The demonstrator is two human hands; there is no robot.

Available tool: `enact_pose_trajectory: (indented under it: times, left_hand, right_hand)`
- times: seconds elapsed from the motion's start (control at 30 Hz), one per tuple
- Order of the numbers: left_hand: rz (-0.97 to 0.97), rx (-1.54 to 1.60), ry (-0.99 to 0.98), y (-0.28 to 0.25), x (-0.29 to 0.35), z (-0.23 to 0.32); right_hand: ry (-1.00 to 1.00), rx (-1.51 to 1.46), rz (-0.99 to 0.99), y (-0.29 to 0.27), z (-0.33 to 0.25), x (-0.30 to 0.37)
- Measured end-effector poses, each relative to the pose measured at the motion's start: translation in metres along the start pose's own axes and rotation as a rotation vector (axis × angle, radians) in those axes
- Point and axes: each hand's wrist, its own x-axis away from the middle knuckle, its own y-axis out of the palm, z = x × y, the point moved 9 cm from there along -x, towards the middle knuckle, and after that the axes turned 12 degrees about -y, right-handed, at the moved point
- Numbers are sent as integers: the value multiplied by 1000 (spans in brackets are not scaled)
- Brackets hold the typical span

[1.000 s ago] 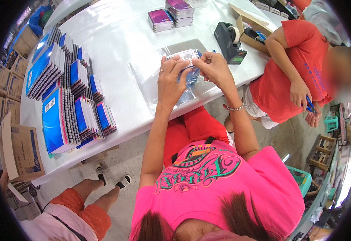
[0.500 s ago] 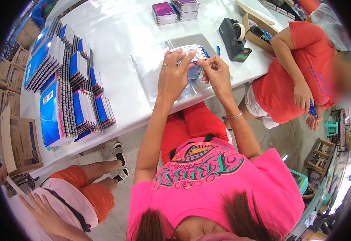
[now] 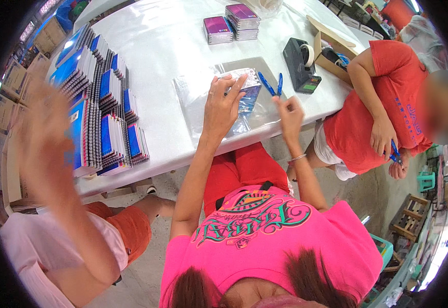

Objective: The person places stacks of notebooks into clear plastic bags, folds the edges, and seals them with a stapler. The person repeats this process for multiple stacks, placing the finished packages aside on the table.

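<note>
My left hand (image 3: 221,108) lies with its fingers stretched out over the near-left part of a small blue-and-white printed piece (image 3: 250,97), perhaps a notebook cover. That piece rests on clear plastic sheets (image 3: 193,105) near the table's front edge. To the right, my right hand (image 3: 289,114) has its fingers curled together and is slightly blurred; anything in them is too small to make out. Just beyond its fingertips, blue-handled pliers (image 3: 270,84) lie with handles spread, pointing away from me. Their jaw end is close to the fingers.
Stacks of blue spiral notebooks (image 3: 112,138) fill the table's left side. Purple notebooks (image 3: 218,30) sit at the back. A black tape dispenser (image 3: 301,66) and an open cardboard box (image 3: 332,43) stand right. A co-worker in red (image 3: 383,102) holds blue-handled pliers; another person's blurred arm (image 3: 65,174) rises at left.
My right hand has drawn back from the printed piece toward the near right, uncovering the pliers. My left hand stays on the piece. The left co-worker's arm has swung up past the notebooks.
</note>
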Motion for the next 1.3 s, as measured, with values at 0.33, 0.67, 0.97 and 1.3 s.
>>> enact_pose_trajectory:
  times: [0.33, 0.67, 0.97, 1.3]
  left_hand:
    - [91, -100, -78, -23, 0, 19]
    - [-15, 267, -316, -1, 9, -22]
    - [-24, 286, -390, 3, 11, -22]
    - [36, 283, -384, -4, 13, -22]
  right_hand:
    - [270, -78, -197, -77, 128, -132]
    - [218, -289, -172, -61, 126, -147]
    - [368, -396, 25, -75, 138, -82]
    - [457, -923, -396, 23, -31, -26]
